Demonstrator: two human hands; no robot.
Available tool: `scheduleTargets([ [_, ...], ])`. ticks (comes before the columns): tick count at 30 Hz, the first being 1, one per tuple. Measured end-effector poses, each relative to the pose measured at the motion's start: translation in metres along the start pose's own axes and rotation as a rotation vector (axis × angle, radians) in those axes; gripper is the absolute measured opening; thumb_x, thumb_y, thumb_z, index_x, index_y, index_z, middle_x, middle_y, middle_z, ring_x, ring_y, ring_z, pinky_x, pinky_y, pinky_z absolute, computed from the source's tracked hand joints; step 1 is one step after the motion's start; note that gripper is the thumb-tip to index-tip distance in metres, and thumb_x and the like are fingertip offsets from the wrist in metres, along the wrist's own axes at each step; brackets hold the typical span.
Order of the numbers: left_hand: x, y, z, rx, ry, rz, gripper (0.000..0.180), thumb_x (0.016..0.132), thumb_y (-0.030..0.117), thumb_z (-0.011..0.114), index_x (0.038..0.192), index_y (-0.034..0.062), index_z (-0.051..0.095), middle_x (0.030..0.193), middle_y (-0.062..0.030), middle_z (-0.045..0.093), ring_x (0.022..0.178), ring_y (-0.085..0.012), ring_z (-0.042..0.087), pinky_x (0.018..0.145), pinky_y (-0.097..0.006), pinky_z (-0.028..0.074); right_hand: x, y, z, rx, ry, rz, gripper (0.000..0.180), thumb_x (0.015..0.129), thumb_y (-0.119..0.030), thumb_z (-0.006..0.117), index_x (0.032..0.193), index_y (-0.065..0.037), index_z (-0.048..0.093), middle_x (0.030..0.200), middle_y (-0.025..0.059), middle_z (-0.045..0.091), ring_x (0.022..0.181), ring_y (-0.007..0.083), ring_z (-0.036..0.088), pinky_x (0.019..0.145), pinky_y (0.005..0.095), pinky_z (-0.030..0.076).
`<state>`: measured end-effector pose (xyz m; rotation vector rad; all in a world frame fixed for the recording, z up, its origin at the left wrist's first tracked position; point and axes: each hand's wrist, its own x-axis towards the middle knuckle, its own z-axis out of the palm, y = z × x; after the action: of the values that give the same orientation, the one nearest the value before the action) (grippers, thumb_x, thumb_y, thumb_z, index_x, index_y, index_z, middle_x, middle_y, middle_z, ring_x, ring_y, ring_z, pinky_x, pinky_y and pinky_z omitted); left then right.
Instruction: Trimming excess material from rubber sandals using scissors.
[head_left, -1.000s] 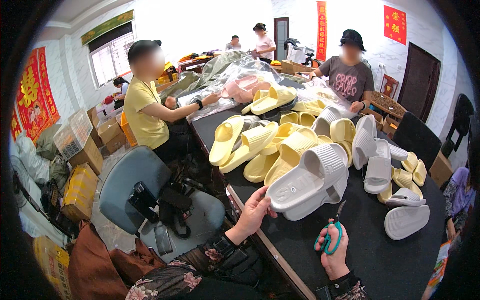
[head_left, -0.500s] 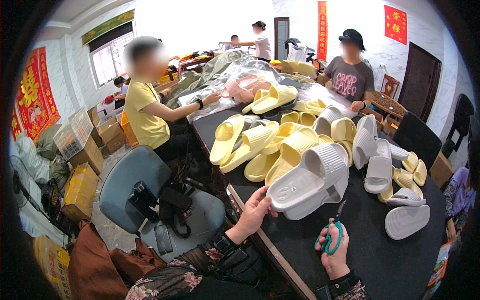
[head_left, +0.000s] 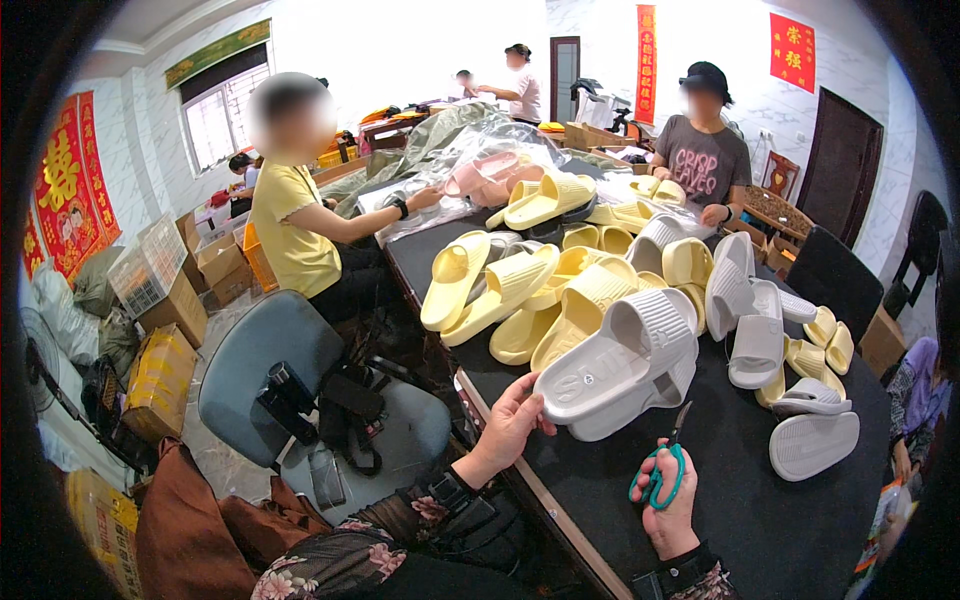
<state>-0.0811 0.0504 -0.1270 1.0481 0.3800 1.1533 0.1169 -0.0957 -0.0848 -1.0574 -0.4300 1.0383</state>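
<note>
While touching left hand [head_left: 512, 420], grey slipper [head_left: 620, 365] beside

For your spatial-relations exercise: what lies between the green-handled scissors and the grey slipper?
In the head view, only bare dark table separates the scissors in the right hand from the grey slipper.

A small footwear workshop: beyond the hands, a long dark tabletop [head_left: 800, 540] is heaped with yellow slides [head_left: 500, 285] and grey slides [head_left: 625, 365], other workers sit along it, and cardboard boxes [head_left: 165, 375] stack up far to the left.
</note>
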Motion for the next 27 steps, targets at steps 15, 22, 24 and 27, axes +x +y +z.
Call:
scheduleTargets([
  [15,-0.003,0.0,0.005,0.017,0.009,-0.014,0.043,0.096,0.019,0.048,0.133,0.0003,0.036,0.097,-0.0064,0.06,0.073,-0.0128,0.059,0.067,-0.027,0.05,-0.008,-0.001,0.001,-0.008,0.021,-0.009,0.031,0.087,-0.018,0.058,0.111,-0.003,0.046,0.07,0.0038,0.051,0.053,0.0106,0.05,0.04,0.0261,0.041],
  [22,0.002,0.014,0.015,0.088,0.081,0.022,0.035,0.097,0.012,0.041,0.129,-0.0008,0.04,0.111,-0.0088,0.06,0.08,-0.0134,0.061,0.066,-0.028,0.053,0.002,-0.005,0.001,0.097,-0.092,0.053,0.033,0.087,-0.016,0.062,0.114,-0.004,0.047,0.075,0.0053,0.054,0.058,0.0117,0.053,0.044,0.0258,0.043],
  [24,0.003,0.012,0.009,0.086,0.058,0.023,0.035,0.097,0.012,0.04,0.129,-0.0008,0.041,0.11,-0.0091,0.06,0.083,-0.0137,0.062,0.065,-0.027,0.053,0.005,-0.001,-0.001,0.042,-0.088,0.027,0.033,0.087,-0.016,0.062,0.114,-0.004,0.047,0.076,0.0054,0.054,0.058,0.0113,0.053,0.045,0.0256,0.045],
  [27,0.001,0.014,0.009,0.052,0.055,0.046,0.035,0.097,0.014,0.042,0.129,0.0,0.041,0.109,-0.0095,0.061,0.084,-0.0139,0.062,0.065,-0.028,0.053,0.006,0.0,0.003,0.062,-0.098,0.049,0.033,0.087,-0.016,0.061,0.114,-0.004,0.047,0.076,0.0055,0.055,0.058,0.0119,0.053,0.045,0.0256,0.044],
])
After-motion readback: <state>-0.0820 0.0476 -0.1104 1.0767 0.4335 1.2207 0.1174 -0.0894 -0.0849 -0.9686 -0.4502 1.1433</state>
